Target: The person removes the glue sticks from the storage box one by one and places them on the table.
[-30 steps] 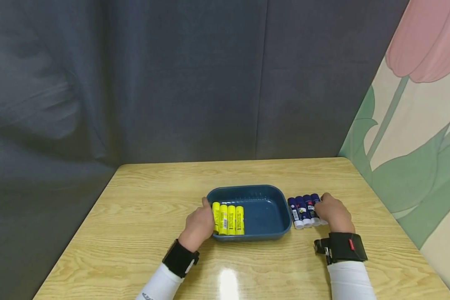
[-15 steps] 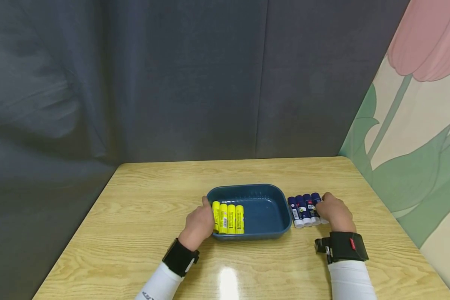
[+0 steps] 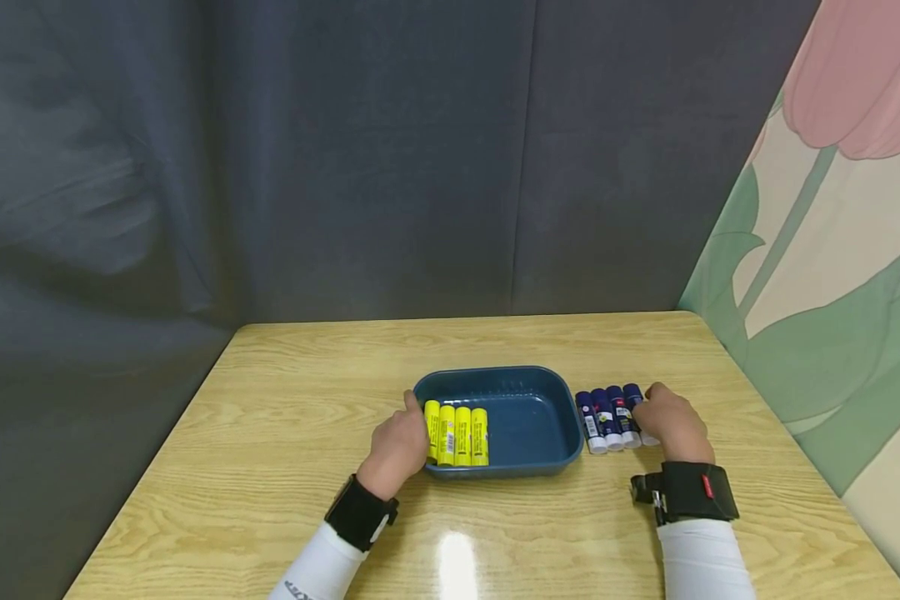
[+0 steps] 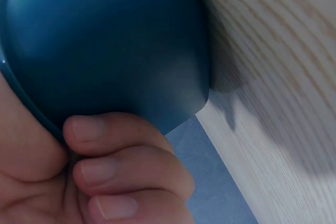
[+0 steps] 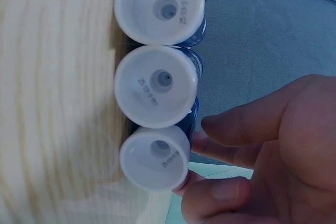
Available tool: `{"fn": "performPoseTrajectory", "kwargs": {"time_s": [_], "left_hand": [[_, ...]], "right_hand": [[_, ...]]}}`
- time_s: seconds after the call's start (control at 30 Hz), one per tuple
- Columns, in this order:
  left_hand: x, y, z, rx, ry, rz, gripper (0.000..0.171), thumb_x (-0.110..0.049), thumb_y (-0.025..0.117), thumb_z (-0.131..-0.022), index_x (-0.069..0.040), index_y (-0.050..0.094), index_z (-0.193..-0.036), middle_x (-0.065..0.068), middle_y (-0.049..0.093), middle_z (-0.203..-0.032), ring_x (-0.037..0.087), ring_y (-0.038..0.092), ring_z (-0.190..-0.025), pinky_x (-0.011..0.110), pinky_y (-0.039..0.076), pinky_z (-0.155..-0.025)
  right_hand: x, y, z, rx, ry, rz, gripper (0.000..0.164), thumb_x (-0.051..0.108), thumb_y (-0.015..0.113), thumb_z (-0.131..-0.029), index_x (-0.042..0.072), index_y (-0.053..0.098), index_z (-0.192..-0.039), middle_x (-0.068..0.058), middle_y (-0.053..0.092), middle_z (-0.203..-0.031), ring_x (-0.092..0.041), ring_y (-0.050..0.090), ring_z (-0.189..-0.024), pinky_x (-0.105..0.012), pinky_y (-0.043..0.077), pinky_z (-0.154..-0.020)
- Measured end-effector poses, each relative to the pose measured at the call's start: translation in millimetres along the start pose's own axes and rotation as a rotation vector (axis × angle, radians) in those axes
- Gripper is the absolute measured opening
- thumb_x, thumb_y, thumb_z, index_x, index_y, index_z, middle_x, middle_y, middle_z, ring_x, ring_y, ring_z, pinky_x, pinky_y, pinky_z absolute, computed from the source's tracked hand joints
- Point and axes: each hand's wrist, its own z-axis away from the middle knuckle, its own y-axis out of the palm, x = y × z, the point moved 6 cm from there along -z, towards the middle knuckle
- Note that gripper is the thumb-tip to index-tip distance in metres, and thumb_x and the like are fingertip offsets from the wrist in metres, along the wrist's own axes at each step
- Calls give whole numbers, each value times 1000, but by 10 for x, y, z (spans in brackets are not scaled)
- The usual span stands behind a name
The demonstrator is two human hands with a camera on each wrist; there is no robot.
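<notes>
A dark blue tray sits on the table, its left end gripped by my left hand. In the left wrist view, curled fingers press the tray's outer wall, thumb side at the rim. Several yellow cylindrical sticks lie side by side in the tray's left half. Just right of the tray is a row of several navy glue sticks with white bases. My right hand pinches the rightmost glue stick between thumb and fingers, partly covering it; it still touches its neighbour.
The wooden table surrounds the tray. Behind it hangs a dark curtain. A wall with a painted tulip borders the right side. Black straps circle both wrists.
The head view tilts very slightly. Both hands keep their places on the tray and the end glue stick, and nothing else visibly moves.
</notes>
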Motion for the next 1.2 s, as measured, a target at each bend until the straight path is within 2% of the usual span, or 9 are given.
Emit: {"fn": "performPoseTrajectory", "kwargs": {"time_s": [0.17, 0.33, 0.47, 0.57, 0.73, 0.87, 1.0, 1.2], "left_hand": [[1, 6, -2, -1, 5, 4, 63, -10, 52, -92, 8, 21, -143, 8, 50, -60, 18, 47, -47, 29, 34, -43], [-1, 4, -7, -2, 5, 2, 63, -11, 52, -92, 8, 22, -144, 8, 50, -61, 17, 47, -48, 29, 35, -43], [14, 3, -13, -3, -11, -10, 61, -13, 51, -93, 6, 23, -144, 9, 51, -63, 18, 48, -49, 29, 36, -44], [32, -7, -29, -15, -19, -17, 58, -17, 48, -95, 5, 25, -144, 9, 51, -63, 18, 48, -49, 29, 36, -44], [52, -51, -64, -68, -3, -23, 53, -23, 47, -97, 4, 33, -140, 11, 53, -68, 19, 49, -50, 30, 37, -44], [40, -92, -93, -106, 19, -20, 48, -23, 49, -95, 4, 41, -134, 15, 59, -85, 20, 53, -57, 34, 43, -50], [-6, -175, -107, -144, 32, 8, 44, -23, 49, -95, 3, 46, -130, 18, 58, -98, 21, 54, -62, 36, 46, -53], [-175, -383, -73, -179, 65, 74, 43, -25, 49, -95, 2, 49, -129, 17, 59, -98, 20, 53, -60, 33, 42, -49]], "right_hand": [[-9, -6, -11, -9, 8, -7, 53, 15, 41, -89, -15, 34, -132, -41, 40, -126, -52, 47, -107, -58, 42, -79], [80, -49, 30, -81, -28, -17, 51, 17, 40, -90, -13, 35, -131, -40, 43, -123, -50, 49, -105, -56, 43, -76], [337, -37, 127, -125, -142, -19, 46, 21, 40, -92, -10, 42, -127, -34, 54, -113, -40, 57, -88, -47, 45, -63], [581, 33, 193, -123, -228, -1, 45, 24, 41, -94, -6, 45, -127, -26, 60, -100, -30, 57, -74, -39, 43, -56], [887, 198, 247, -99, -303, 38, 49, 28, 46, -95, -2, 42, -133, -18, 62, -89, -24, 56, -66, -36, 41, -54], [966, 302, 244, -76, -304, 67, 51, 22, 53, -93, -1, 39, -136, -15, 61, -85, -22, 54, -61, -34, 39, -51], [948, 364, 222, -56, -270, 79, 51, 14, 52, -89, 0, 40, -136, -15, 60, -85, -22, 52, -57, -32, 36, -47], [939, 378, 190, -77, -265, 97, 49, 11, 52, -88, 0, 43, -134, -24, 60, -103, -25, 53, -68, -34, 38, -49]]}}
